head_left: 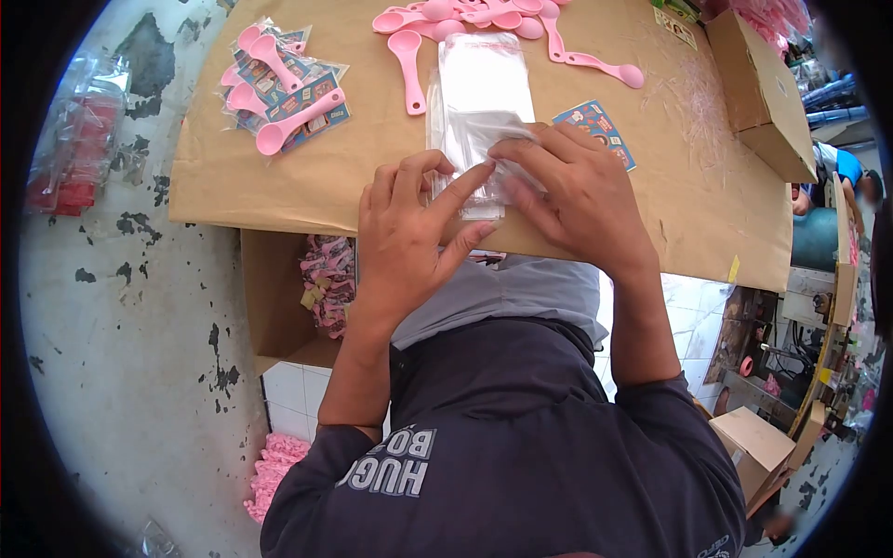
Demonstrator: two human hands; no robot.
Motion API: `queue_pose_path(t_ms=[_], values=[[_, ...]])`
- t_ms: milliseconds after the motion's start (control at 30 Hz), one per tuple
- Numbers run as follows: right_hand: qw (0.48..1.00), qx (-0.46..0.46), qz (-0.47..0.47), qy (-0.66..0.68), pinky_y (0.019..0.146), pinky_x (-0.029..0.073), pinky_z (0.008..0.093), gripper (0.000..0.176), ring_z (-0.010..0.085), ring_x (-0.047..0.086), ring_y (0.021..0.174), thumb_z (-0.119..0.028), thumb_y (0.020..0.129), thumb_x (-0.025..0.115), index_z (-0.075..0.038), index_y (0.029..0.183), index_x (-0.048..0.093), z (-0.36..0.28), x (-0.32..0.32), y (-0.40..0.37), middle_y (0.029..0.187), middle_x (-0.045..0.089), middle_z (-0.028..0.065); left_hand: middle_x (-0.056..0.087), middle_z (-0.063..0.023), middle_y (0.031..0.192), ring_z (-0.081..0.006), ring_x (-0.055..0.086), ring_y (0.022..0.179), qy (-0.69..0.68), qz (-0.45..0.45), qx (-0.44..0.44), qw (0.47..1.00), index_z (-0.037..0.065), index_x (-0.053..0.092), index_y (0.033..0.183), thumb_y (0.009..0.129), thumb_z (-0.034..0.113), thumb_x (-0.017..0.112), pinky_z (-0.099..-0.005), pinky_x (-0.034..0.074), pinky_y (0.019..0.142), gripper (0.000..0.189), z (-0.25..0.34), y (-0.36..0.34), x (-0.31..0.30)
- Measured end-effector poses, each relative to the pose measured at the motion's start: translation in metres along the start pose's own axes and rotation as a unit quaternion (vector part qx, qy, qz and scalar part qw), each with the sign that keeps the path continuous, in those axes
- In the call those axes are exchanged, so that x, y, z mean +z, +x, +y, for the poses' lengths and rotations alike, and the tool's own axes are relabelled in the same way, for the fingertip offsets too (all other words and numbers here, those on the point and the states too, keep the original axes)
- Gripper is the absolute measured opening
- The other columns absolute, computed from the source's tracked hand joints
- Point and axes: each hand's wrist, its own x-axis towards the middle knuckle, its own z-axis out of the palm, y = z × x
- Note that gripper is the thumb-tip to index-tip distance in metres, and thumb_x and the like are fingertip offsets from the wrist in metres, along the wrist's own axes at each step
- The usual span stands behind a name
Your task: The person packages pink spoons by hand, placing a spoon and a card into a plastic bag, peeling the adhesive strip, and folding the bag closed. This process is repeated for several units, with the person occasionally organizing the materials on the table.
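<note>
A stack of clear plastic bags (484, 74) lies on the table in front of me. My right hand (581, 191) pinches the crumpled, lifted part of the top plastic bag (493, 135) between thumb and fingers. My left hand (409, 219) rests at the lower left of the stack, thumb and index finger apart, the index tip touching the bag near my right fingertips. Just above the stack's left side lies a pink measuring spoon (409, 70). A blue printed card (597, 130) sits beside my right hand, partly covered by it.
More pink spoons (502, 14) are heaped at the far edge. Bagged spoons with cards (279, 88) lie at the left. A cardboard box (758, 93) stands at the right. Below the brown-papered table (716, 205), an open carton (279, 307) holds packed pink pieces. Another person is partly visible far right.
</note>
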Motion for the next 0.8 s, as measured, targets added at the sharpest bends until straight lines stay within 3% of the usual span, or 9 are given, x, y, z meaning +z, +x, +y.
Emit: queue_pose_path(t_ms=[133,300,567,800], values=[[1.0,0.005,-0.007,0.0,0.083,0.052,0.0397,0.024,0.0272,0.065,0.094,-0.021,0.086,0.075,-0.009,0.106,0.069,0.0,0.0,-0.002,0.104,0.069,0.006,0.054,-0.0038,0.116,-0.025,0.049,0.099,-0.005,0.0,0.006,1.0,0.023,0.069,0.138,0.089,0.042,0.073,-0.0406,0.042,0.092,0.053,0.0,0.001,0.001],[1.0,0.016,-0.015,0.012,0.081,0.052,0.0404,0.022,0.0272,0.065,0.093,-0.023,0.087,0.076,-0.01,0.103,0.069,0.003,0.002,-0.002,0.101,0.068,0.0053,0.062,-0.0079,0.115,-0.0272,0.056,0.101,-0.106,0.068,0.006,0.992,0.011,0.073,0.123,0.088,0.03,0.077,-0.0401,0.047,0.09,0.04,-0.009,0.0,0.005],[1.0,0.011,-0.009,0.006,0.075,0.052,0.0404,0.025,0.0277,0.066,0.087,-0.028,0.084,0.079,-0.013,0.101,0.071,0.002,-0.002,0.0,0.099,0.071,0.0043,0.065,-0.0089,0.116,-0.0259,0.058,0.099,-0.132,0.06,0.009,0.989,0.008,0.077,0.11,0.089,0.025,0.078,-0.0381,0.049,0.086,0.027,-0.013,-0.004,0.003],[1.0,0.022,-0.011,0.003,0.079,0.052,0.0407,0.021,0.027,0.065,0.089,-0.026,0.086,0.077,-0.01,0.096,0.068,-0.001,0.002,0.001,0.094,0.067,0.0045,0.066,-0.0077,0.116,-0.023,0.056,0.092,-0.137,0.068,0.027,0.988,0.007,0.08,0.102,0.088,0.022,0.078,-0.0357,0.049,0.082,0.02,-0.015,-0.004,0.002]])
